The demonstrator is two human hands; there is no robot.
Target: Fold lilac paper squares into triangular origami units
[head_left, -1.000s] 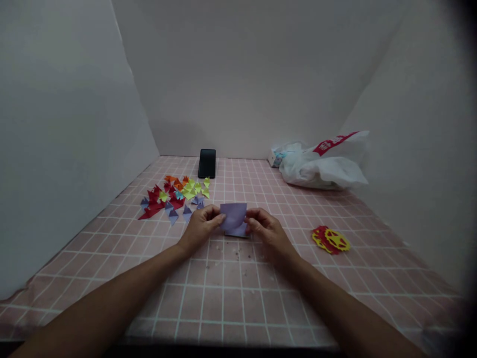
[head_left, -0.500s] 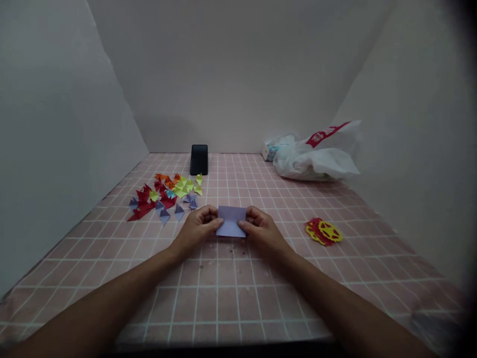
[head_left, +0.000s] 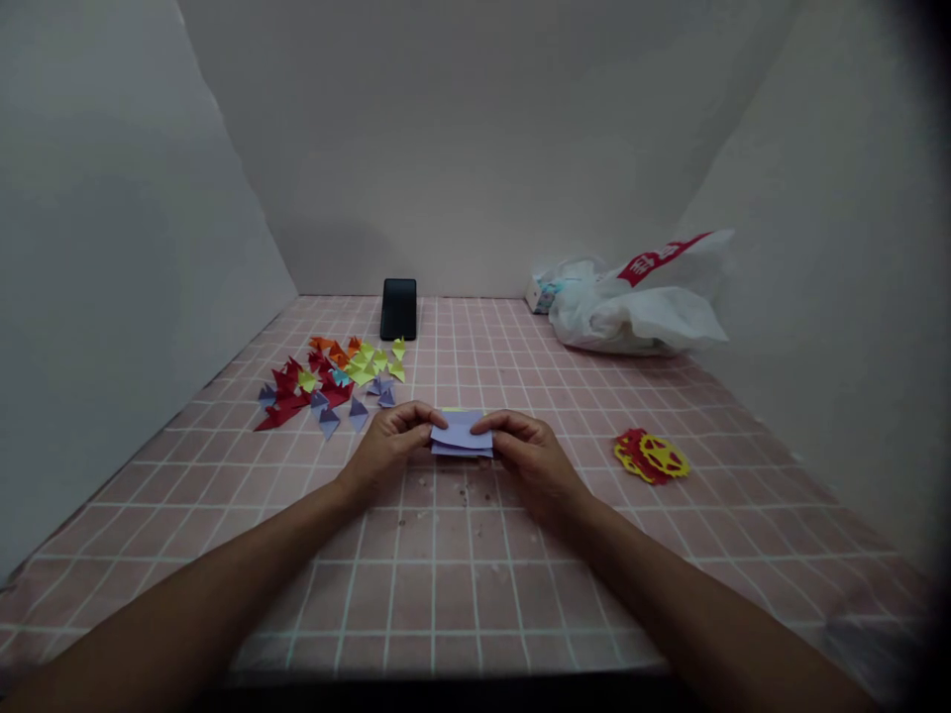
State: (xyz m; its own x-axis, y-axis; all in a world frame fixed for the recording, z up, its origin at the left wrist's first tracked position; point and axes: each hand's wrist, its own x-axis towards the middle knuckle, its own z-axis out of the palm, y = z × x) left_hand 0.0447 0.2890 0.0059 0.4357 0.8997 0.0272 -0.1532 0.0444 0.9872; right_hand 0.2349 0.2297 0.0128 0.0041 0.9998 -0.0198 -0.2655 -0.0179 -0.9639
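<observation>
A square of purple paper (head_left: 462, 432) is bent over on itself, its upper flap curling toward me above the lower layer. My left hand (head_left: 393, 436) pinches the paper's left side, with the index finger on top. On the right side, my right hand (head_left: 531, 451) grips it the same way, fingers along the upper edge. A thin yellow strip shows behind the fold; I cannot tell whether it belongs to the same sheet. Left of my hands lie several small folded paper pieces, among them a purple one (head_left: 358, 413) and red ones (head_left: 280, 408).
A black phone (head_left: 399, 309) leans upright at the back. White plastic bag (head_left: 639, 312) and a small patterned box (head_left: 541, 295) sit at the back right. Red and yellow paper cutouts (head_left: 664, 457) lie on the pink checked tablecloth (head_left: 461, 604). Walls close in three sides.
The purple paper was a flat square facing me; now it is folded over into a shorter shape. My fingers have shifted to its top edge, and the view has tilted slightly.
</observation>
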